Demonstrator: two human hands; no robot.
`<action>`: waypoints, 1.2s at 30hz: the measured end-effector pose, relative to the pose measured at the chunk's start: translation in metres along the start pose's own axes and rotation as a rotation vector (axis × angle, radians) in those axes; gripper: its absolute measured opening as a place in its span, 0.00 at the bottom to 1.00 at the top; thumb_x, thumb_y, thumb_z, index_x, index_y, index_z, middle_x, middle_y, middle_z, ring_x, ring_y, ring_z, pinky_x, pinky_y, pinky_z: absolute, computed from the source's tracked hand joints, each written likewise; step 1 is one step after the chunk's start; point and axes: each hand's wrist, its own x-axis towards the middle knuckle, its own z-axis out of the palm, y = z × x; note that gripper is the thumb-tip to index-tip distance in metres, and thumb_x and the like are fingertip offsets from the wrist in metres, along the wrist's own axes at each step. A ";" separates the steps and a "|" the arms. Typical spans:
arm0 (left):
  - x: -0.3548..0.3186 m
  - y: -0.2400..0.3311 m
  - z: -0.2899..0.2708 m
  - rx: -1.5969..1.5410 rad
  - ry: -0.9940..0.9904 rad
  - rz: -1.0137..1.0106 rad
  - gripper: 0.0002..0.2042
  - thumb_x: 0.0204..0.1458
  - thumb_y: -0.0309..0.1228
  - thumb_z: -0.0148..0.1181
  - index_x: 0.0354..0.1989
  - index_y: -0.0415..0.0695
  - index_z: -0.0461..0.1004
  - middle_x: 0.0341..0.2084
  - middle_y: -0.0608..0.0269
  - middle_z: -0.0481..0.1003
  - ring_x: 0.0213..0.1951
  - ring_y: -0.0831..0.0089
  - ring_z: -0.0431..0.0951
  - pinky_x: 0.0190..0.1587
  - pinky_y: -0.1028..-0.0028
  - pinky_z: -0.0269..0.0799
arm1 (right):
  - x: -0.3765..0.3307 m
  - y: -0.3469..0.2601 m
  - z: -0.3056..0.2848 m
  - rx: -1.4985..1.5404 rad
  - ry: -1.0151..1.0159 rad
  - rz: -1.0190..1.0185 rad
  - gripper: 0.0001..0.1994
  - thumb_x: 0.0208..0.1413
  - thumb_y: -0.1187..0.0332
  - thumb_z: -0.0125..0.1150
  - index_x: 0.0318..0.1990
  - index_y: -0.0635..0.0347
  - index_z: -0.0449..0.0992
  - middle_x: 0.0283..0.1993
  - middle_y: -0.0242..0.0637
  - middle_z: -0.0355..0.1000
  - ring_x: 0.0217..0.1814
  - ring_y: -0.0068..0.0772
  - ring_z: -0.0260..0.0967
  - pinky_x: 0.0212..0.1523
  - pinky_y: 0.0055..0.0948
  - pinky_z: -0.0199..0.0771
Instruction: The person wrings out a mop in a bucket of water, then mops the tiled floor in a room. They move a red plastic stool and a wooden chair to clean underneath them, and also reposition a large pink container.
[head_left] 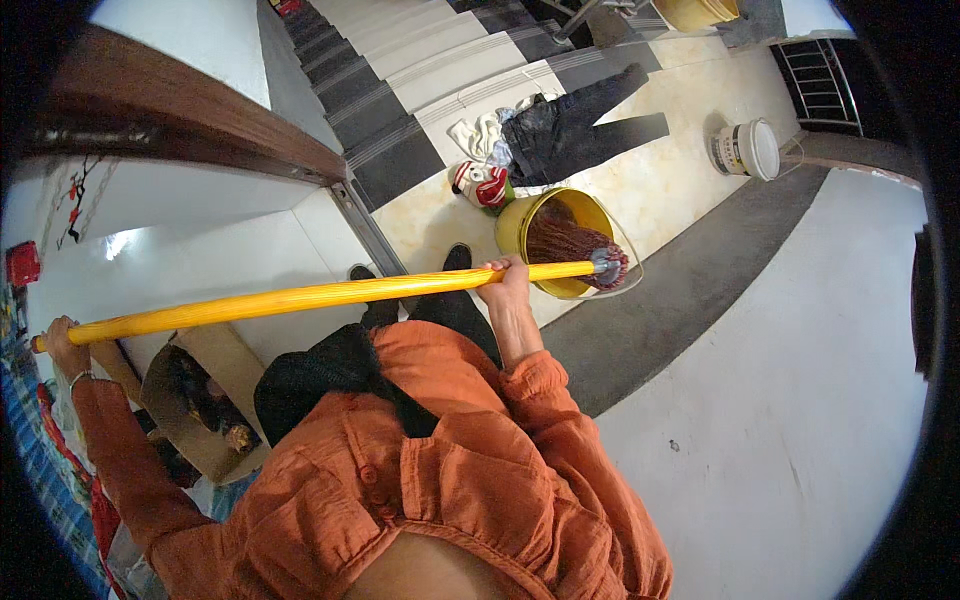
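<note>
While gripping:
Left hand (62, 343): closed around end of long yellow wooden mop handle (300, 297).
Right hand (505, 283): wrapped around handle near dark red stringy mop head (575, 245).
Mop head: inside round yellow plastic bucket (515, 228).

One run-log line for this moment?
left hand: grips mop handle end | right hand: grips handle near head | mop head: in yellow bucket
</note>
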 end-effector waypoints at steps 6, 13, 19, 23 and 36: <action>-0.037 -0.013 0.054 -0.057 0.015 -0.085 0.05 0.36 0.25 0.55 0.19 0.42 0.65 0.18 0.59 0.67 0.25 0.59 0.68 0.32 0.64 0.62 | -0.101 0.015 0.011 -0.020 -0.051 -0.116 0.08 0.48 0.72 0.41 0.20 0.53 0.55 0.17 0.26 0.49 0.17 0.23 0.48 0.23 0.27 0.56; -0.079 -0.029 0.105 -0.304 -0.059 -0.224 0.05 0.34 0.23 0.56 0.20 0.41 0.66 0.23 0.57 0.68 0.29 0.60 0.69 0.33 0.66 0.63 | -0.127 0.009 0.007 -0.028 -0.076 -0.161 0.07 0.48 0.71 0.42 0.20 0.53 0.55 0.18 0.26 0.49 0.18 0.23 0.48 0.25 0.27 0.57; -0.073 -0.016 0.092 -0.086 -0.151 -0.194 0.05 0.36 0.26 0.56 0.20 0.42 0.65 0.20 0.58 0.67 0.27 0.60 0.69 0.31 0.68 0.63 | -0.127 0.008 0.010 0.005 -0.063 -0.156 0.09 0.47 0.74 0.44 0.18 0.52 0.56 0.16 0.24 0.49 0.16 0.21 0.49 0.23 0.25 0.58; -0.072 -0.020 0.075 -0.250 -0.012 -0.218 0.06 0.37 0.27 0.55 0.18 0.41 0.64 0.18 0.58 0.67 0.26 0.58 0.69 0.30 0.66 0.63 | -0.123 0.008 0.007 0.024 -0.103 -0.145 0.09 0.47 0.74 0.44 0.18 0.52 0.56 0.16 0.24 0.50 0.16 0.22 0.49 0.24 0.26 0.58; -0.046 -0.002 0.027 -0.024 -0.072 -0.251 0.05 0.32 0.23 0.56 0.19 0.44 0.67 0.21 0.61 0.68 0.30 0.62 0.69 0.35 0.67 0.61 | -0.108 -0.011 0.008 0.110 -0.055 -0.091 0.09 0.49 0.73 0.44 0.19 0.55 0.55 0.17 0.28 0.49 0.17 0.24 0.49 0.23 0.26 0.57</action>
